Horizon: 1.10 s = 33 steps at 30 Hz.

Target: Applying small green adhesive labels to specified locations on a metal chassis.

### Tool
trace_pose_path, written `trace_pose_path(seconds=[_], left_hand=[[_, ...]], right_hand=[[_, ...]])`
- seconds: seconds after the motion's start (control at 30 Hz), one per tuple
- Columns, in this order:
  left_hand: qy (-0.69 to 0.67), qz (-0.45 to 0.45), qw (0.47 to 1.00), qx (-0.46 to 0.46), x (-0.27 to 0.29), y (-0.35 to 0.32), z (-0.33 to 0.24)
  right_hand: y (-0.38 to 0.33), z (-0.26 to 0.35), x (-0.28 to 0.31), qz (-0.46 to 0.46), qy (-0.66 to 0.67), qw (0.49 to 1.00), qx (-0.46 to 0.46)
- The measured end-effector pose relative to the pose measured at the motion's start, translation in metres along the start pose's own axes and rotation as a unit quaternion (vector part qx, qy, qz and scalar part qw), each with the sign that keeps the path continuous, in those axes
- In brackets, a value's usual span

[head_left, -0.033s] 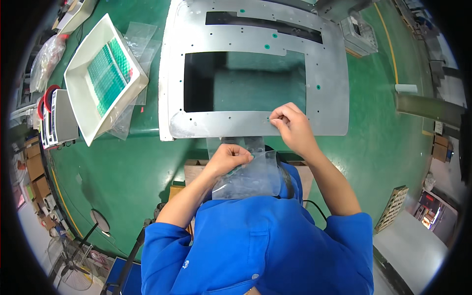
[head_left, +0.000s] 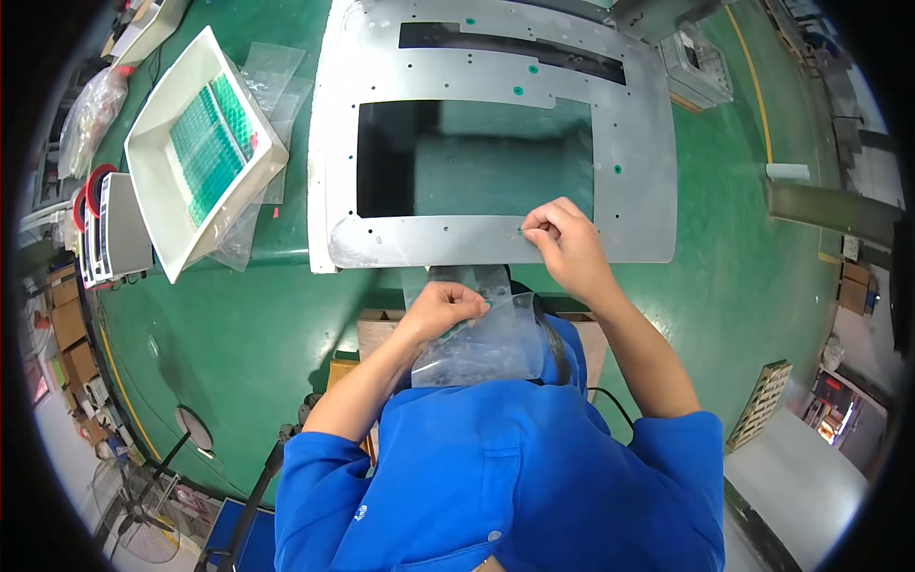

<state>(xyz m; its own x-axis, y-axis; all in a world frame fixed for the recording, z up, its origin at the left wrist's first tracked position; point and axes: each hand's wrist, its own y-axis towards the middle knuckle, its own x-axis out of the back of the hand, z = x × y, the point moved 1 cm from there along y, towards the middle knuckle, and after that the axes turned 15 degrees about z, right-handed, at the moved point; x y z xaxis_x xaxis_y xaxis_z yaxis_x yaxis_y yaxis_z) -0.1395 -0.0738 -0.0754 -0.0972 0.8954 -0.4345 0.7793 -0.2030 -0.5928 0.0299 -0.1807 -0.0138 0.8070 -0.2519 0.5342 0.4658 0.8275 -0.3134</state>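
Note:
My left hand (head_left: 446, 310) is closed on a clear plastic sheet (head_left: 491, 348) with small green pieces on it, one of them showing at the thumb tip. The sheet lies over my lap, just below the near edge of a grey metal plate (head_left: 496, 246). Over that near border is my right hand (head_left: 570, 243), thumb and fingertips pinched together. A tiny green spot shows at the fingertips, but what they hold, if anything, is too small to make out. Several holes dot the plate, some with green round spots, around a dark rectangular window (head_left: 477, 157) and a narrower dark slot (head_left: 510, 51).
A white tray (head_left: 152, 205) with green sheets (head_left: 207, 148) stands at left, overlapping clear plastic bags (head_left: 272, 71). Beside it are red rings (head_left: 93, 191) and a white box-shaped device (head_left: 127, 229). A grey bin (head_left: 696, 71) sits beyond the plate's far right corner.

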Motion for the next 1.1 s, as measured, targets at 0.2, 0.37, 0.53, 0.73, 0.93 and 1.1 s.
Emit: trace_pose_path(seconds=[0.2, 0.37, 0.53, 0.73, 0.93, 1.1], left_hand=[[-0.056, 0.010, 0.998, 0.017, -0.002, -0.005, 0.009], [-0.036, 0.001, 0.999, -0.017, -0.005, -0.007, 0.005], [-0.029, -0.001, 0.999, -0.021, -0.004, -0.009, 0.001], [-0.013, -0.005, 1.000, -0.027, -0.005, -0.013, -0.009], [-0.012, -0.007, 0.999, -0.032, -0.004, -0.018, -0.012], [-0.007, -0.016, 0.999, -0.029, -0.002, -0.022, -0.016]], right_hand=[[0.006, -0.003, -0.002, 0.005, -0.046, 0.999, -0.021], [0.008, -0.003, -0.003, 0.006, -0.062, 0.998, -0.032], [0.009, -0.003, -0.005, 0.001, -0.080, 0.996, -0.036], [0.008, 0.000, -0.006, -0.014, -0.097, 0.995, -0.027], [0.007, -0.003, -0.005, -0.013, -0.075, 0.997, -0.016], [0.008, -0.003, -0.003, -0.008, -0.030, 1.000, -0.001]])
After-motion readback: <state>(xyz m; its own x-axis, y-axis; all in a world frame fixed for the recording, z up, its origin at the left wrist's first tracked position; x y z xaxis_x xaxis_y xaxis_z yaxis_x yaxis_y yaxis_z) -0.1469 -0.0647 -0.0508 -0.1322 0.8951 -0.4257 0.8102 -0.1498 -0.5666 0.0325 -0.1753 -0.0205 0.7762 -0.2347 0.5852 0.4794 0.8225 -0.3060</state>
